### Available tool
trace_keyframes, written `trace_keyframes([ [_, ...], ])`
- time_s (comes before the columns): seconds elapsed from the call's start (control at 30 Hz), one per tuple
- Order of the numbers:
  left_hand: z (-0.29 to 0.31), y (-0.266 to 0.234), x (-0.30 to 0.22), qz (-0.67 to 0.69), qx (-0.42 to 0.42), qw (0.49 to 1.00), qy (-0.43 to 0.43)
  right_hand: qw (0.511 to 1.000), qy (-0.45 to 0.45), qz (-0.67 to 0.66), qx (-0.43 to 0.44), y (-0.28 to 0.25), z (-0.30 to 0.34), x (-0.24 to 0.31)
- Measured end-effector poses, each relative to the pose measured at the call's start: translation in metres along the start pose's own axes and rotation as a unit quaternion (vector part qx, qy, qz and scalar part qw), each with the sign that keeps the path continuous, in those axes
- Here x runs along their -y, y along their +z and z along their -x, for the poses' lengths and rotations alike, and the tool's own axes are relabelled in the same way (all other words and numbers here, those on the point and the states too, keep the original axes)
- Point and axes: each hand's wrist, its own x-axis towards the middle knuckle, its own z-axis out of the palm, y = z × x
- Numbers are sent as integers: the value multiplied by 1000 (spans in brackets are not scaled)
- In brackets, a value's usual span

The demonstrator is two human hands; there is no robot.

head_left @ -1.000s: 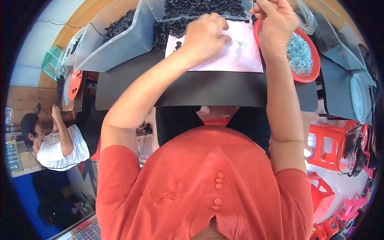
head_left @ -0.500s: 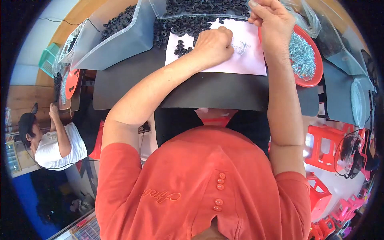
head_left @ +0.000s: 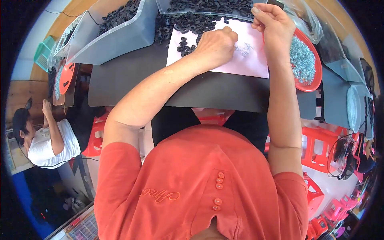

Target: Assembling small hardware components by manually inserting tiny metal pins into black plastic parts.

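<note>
pinched shut, the right hand [head_left: 272, 24] holds a small dark piece whose kind i cannot tell, raised above the pale paper sheet [head_left: 244, 64] beside the red tray [head_left: 316, 80] of small silvery parts. left hand [head_left: 216, 46] rests curled on the sheet, fingertips together beside a scatter of black rings [head_left: 185, 45].

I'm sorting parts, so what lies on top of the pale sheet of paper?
On the paper: black rings, small silvery pieces and the left hand, which covers whatever lies beneath it.
</note>
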Motion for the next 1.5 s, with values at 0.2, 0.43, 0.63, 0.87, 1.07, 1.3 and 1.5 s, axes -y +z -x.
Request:
trace_keyframes([
  [0.2, -2, 5, -4, -51, 7, 999, 12, 999, -18, 32, 19, -9, -4, -11],
  [0.43, -5, -4, 4, 66, -117, 990, -46, 971, 27, 178, 157, -8, -4, -16],
  [0.63, -4, -4, 9, 170, -163, 967, -98, 926, 119, 238, 267, -5, 0, -17],
  [0.87, -7, -10, 12, 183, -161, 964, -106, 941, 99, 234, 223, -9, -3, -22],
  [1.07, -20, -59, 59, -46, -78, 979, -182, 951, 26, 245, 188, -5, -5, -29],
  [1.3, 0, -57, 77, -142, 39, 973, -175, 952, 37, 179, 244, 6, 5, -37],
  [1.5, 8, -48, 82, -104, -43, 985, -135, 901, -102, 277, 319, 10, 10, -53],
])
